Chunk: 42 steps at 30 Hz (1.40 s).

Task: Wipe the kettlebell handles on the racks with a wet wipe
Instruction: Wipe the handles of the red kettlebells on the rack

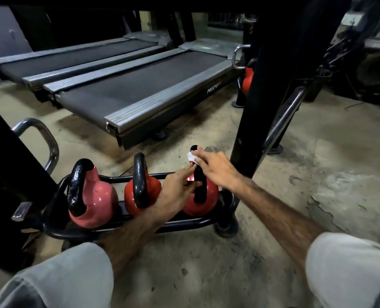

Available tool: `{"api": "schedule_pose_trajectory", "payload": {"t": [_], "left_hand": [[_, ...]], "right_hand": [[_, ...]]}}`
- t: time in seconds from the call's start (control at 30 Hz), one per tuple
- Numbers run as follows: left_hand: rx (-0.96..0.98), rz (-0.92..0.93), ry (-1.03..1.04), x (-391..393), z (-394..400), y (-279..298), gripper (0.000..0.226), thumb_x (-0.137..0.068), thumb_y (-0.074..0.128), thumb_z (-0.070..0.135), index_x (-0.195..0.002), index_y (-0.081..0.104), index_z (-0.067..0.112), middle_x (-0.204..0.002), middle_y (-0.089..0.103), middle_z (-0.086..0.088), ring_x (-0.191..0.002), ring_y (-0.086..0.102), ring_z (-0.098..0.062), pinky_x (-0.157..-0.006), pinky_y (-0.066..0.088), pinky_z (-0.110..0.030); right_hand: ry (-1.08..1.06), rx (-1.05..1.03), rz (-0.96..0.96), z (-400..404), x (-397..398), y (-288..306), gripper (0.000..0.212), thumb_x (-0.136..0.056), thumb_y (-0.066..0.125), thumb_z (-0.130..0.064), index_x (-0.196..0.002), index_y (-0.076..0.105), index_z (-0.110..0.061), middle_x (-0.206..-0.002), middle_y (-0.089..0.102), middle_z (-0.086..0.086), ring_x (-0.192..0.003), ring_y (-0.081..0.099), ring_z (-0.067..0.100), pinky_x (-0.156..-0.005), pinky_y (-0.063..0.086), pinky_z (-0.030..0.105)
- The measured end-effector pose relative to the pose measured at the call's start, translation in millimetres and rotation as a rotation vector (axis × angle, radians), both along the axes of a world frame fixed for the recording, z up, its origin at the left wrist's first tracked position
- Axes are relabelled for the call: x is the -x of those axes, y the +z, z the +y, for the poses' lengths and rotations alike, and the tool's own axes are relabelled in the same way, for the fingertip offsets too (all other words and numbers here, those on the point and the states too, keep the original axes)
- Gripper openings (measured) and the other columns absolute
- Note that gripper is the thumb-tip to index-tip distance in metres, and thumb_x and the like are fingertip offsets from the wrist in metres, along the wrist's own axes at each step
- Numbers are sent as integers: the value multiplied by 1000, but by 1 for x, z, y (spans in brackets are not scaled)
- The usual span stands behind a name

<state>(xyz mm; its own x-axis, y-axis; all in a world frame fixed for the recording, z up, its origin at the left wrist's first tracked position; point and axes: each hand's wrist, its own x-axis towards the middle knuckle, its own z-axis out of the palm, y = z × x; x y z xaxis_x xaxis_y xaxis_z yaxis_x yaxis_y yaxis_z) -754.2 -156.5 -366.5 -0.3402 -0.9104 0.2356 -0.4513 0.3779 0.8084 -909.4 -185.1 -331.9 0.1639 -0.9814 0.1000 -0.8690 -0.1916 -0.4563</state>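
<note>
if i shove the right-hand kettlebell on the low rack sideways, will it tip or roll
Probably neither. The right-hand kettlebell looks like solid metal, likely heavy for its size. Its round body sits cradled between the rack rails, so it should rock rather than roll. The left hand bracing it hints that it may wobble.

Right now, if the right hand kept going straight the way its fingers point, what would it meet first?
The right hand points forward and left, pressing the white wipe against the top of the rightmost kettlebell's black handle. That handle is already in its way. Beyond it, likely only bare floor before the treadmill, though depth is unclear.
</note>
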Motion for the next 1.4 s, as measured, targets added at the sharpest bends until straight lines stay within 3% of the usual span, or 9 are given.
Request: {"api": "schedule_pose_trajectory", "payload": {"t": [0.27, 0.43, 0.6, 0.9, 1.07, 1.13, 1.23, 1.33, 1.4], "left_hand": [[0, -4, 23, 0, -4, 9, 57, -74, 78, 9, -127, 58, 8, -136, 54, -8, -110, 63, -17, -98, 50, -32], [158, -144, 14, 0, -8, 10, 53, -72, 79, 8, -122, 62, 6, -131, 58, -11, -118, 57, -20, -98, 33, -8], [229, -222, -29, -5, -11, 9, 53, -77, 76, 14, -126, 59, 5, -137, 53, -10, -127, 50, -21, -107, 40, -27], [253, -281, -86, -7, -18, 11, 55, -78, 75, 15, -129, 55, 4, -140, 50, -12, -130, 47, -20, -108, 26, -13], [259, -259, -87, -7, -18, 11, 54, -80, 73, 16, -130, 55, 4, -140, 50, -10, -131, 46, -19, -110, 36, -27], [234, -248, -85, -7, -18, 11, 55, -78, 75, 17, -129, 56, 5, -139, 51, -8, -128, 50, -20, -105, 43, -34], [197, -250, -97, -7, -21, 10, 60, -76, 77, 17, -131, 54, 5, -139, 50, -6, -123, 53, -21, -102, 46, -38], [199, -297, -111, -6, -26, 13, 70, -76, 77, 20, -138, 46, 7, -145, 43, -4, -130, 45, -18, -109, 37, -30], [168, -320, -122, -6, -29, 15, 75, -76, 77, 23, -141, 41, 9, -151, 35, -3, -138, 34, -16, -114, 29, -26]], "right_hand": [[24, -118, 145, -57, -14, 17, 32, -95, 48, -24, -119, 70, -21, -141, 55, 0, -130, 49, 18, -108, 37, 27], [212, -134, 364, -45, -9, 31, 30, -94, 48, -21, -112, 72, -23, -133, 61, -2, -118, 59, 17, -100, 46, 32], [214, -256, 476, -78, -15, 44, 31, -95, 47, -30, -115, 70, -30, -125, 66, -6, -114, 60, 16, -100, 46, 33], [302, -208, 389, -72, -4, 44, 24, -93, 52, -23, -103, 73, -27, -105, 72, -8, -98, 60, 7, -86, 44, 22], [220, -288, 571, -95, -24, 33, 24, -89, 48, -32, -93, 72, -28, -103, 71, -1, -96, 62, 19, -89, 53, 39], [143, -330, 473, -100, -23, 28, 25, -89, 50, -32, -94, 73, -27, -103, 71, -1, -96, 63, 19, -90, 53, 39], [-36, -307, 63, -90, -12, 15, 28, -89, 51, -27, -95, 75, -15, -101, 74, 5, -98, 66, 24, -86, 55, 36], [-367, -282, -439, -74, -16, 0, 26, -85, 52, -30, -86, 75, -17, -88, 73, 6, -84, 69, 24, -72, 60, 37], [-544, -254, -594, -70, -22, -11, 30, -86, 54, -35, -93, 74, -14, -96, 71, 11, -87, 68, 28, -75, 60, 45]]}}
